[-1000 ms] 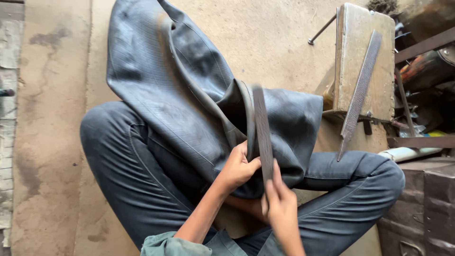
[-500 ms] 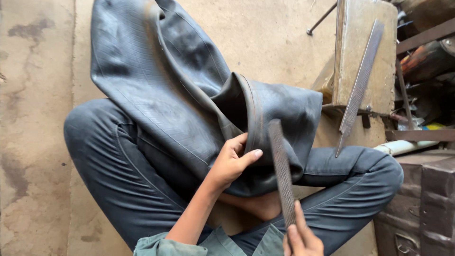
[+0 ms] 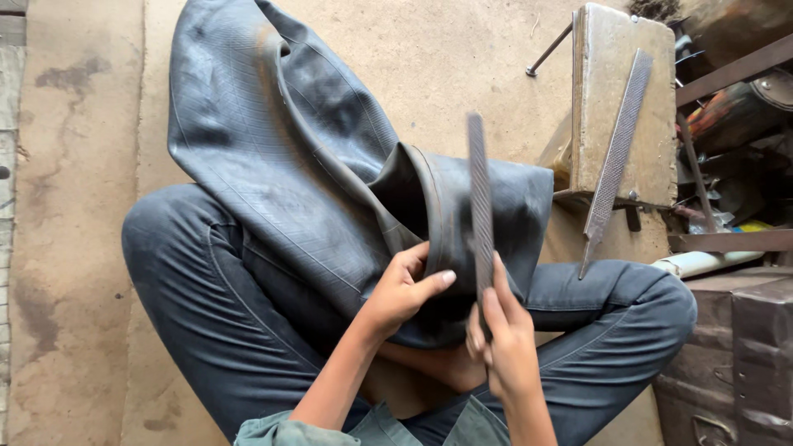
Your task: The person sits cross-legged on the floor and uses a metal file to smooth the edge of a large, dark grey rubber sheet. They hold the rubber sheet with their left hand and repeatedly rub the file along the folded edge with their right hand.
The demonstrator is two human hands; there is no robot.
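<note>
Filing step: left hand (image 3: 401, 293) pinches the tube (image 3: 289, 182) fold — right hand (image 3: 504, 343) fingers wrapped round the rasp (image 3: 479, 206), upright just beside it; next calls for a flat, steady stroke.

Inner tube (image 3: 273, 182): matt black rubber, finely ribbed. Rasp (image 3: 479, 206): dull grey metal, rough-toothed. Floor (image 3: 74, 206): stained, dusty concrete.

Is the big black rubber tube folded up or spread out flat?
Folded. The black rubber tube is bent over the person's lap, with a thick doubled-over fold where the left hand grips it.
</note>
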